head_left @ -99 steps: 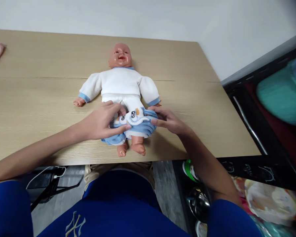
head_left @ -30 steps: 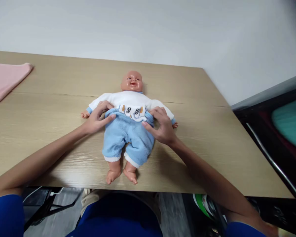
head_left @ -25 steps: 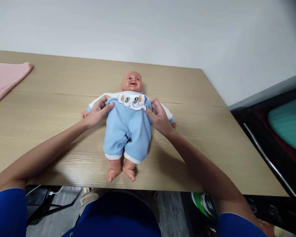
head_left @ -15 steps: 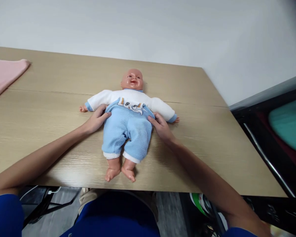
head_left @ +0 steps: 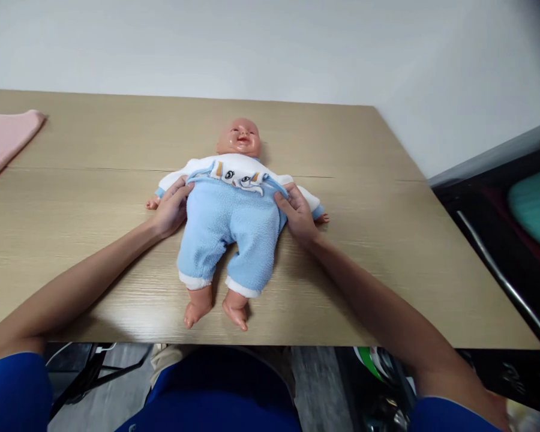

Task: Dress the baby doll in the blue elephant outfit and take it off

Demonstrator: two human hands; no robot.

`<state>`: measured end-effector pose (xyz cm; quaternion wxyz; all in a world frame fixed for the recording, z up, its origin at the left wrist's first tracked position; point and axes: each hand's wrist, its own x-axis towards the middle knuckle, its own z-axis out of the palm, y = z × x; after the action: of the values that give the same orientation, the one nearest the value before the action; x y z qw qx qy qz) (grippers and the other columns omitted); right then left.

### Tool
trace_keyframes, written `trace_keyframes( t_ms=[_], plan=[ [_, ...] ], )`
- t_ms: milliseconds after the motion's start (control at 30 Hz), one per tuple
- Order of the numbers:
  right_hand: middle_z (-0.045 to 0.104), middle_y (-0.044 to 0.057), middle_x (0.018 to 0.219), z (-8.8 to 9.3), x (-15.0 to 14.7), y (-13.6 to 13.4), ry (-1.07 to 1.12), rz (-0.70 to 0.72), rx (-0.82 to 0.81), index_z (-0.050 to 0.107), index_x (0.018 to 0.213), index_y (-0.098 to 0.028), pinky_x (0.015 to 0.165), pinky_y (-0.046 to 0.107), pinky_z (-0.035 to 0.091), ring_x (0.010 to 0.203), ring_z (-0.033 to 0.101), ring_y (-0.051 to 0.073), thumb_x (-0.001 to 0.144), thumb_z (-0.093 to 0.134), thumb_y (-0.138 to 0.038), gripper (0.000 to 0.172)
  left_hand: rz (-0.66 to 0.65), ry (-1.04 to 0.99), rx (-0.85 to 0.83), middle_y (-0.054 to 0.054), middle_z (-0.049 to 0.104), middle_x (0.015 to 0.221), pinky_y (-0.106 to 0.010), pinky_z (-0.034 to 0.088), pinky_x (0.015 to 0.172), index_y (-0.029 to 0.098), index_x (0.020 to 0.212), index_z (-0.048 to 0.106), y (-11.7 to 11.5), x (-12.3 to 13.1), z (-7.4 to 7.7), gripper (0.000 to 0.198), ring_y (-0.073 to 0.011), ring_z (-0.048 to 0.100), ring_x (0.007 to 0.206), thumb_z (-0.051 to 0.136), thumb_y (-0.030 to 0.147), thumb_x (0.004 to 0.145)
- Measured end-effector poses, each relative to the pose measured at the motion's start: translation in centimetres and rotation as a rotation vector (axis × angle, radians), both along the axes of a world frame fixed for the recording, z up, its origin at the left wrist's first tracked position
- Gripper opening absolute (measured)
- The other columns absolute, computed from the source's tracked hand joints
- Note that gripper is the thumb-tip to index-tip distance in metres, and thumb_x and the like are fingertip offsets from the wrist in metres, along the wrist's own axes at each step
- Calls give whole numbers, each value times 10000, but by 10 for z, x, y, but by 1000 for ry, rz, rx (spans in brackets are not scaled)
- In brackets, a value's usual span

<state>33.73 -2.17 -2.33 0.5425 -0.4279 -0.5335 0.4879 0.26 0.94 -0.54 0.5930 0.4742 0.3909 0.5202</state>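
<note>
A baby doll (head_left: 239, 137) lies on its back on the wooden table (head_left: 72, 198), head away from me, bare feet near the front edge. It wears a white long-sleeved top and light blue fleece trousers (head_left: 227, 231) with an elephant patch at the top. My left hand (head_left: 170, 207) grips the trousers' upper left edge by the doll's arm. My right hand (head_left: 298, 211) pinches the upper right edge. Both hands are closed on the fabric, holding it up at the doll's chest.
A pink folded cloth (head_left: 2, 141) lies at the table's far left. A white wall runs behind the table. To the right stands a dark shelf unit (head_left: 499, 240) with a teal item (head_left: 537, 207). Cables and clutter sit on the floor below the table edge.
The blue trousers went from bunched at the doll's knees to pulled up over legs and belly. In the last half second both hands drew the top edge higher up the chest.
</note>
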Motion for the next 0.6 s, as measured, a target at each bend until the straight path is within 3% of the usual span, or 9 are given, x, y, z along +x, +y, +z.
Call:
trace_keyframes(
  t_ms=[200,333,433,600],
  plan=[
    [535,-16,844,6,2,-8,-67,17,-17,674,947,-286,734,377,413,784,463,202,843,956,-803,598,-135,116,80,-13,518,835,-353,396,702,229,875,631,4,-14,4,568,-196,483,766,994,664,827],
    [550,-3,872,21,-3,-15,-137,7,34,691,976,-288,769,391,449,818,481,218,910,903,-767,528,-68,90,144,-8,505,833,-356,407,713,244,895,627,5,-10,4,595,-198,485,764,930,756,902],
    [551,-12,881,31,-10,-9,-48,-6,54,655,984,-306,769,372,470,813,495,209,911,906,-776,537,-69,103,151,-2,542,854,-339,397,692,256,980,652,9,-3,4,615,-180,475,738,948,788,890],
    [562,-31,834,21,-18,14,-41,-9,-2,602,1015,-335,702,354,468,754,505,206,857,906,-866,632,22,77,167,25,488,837,-315,353,619,284,1006,578,12,3,2,710,-161,418,686,940,875,854]
  ],
)
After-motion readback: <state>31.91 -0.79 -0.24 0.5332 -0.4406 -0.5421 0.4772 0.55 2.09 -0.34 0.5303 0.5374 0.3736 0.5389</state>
